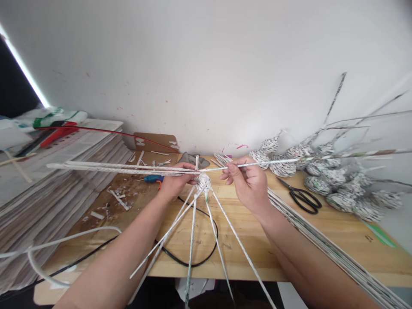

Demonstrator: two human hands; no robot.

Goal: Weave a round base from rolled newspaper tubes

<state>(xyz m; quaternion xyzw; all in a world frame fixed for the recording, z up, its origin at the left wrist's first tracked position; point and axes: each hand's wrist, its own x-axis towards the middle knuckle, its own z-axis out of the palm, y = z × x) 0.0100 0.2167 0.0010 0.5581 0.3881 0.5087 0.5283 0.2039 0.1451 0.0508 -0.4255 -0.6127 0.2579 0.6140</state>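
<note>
A small woven ball of paper (204, 183) hangs over the table's middle, with several rolled paper sticks (192, 240) fanning down from it. My left hand (180, 178) is closed beside the ball, pinching it and the sticks that run out to the left (122, 168). To the right of the ball, my right hand (246, 178) pinches a long paper stick (280, 161), which stretches from the ball past the right edge of the view. Parts of the left fingers are hidden behind the ball and sticks.
Black scissors (304, 199) and several woven paper shapes (341, 184) lie at the right, near a bundle of long sticks (334, 257). Stacked newspapers (64, 193) stand left. A blue tool (153, 178), paper scraps and a black cable (206, 262) lie on the wooden table (257, 240).
</note>
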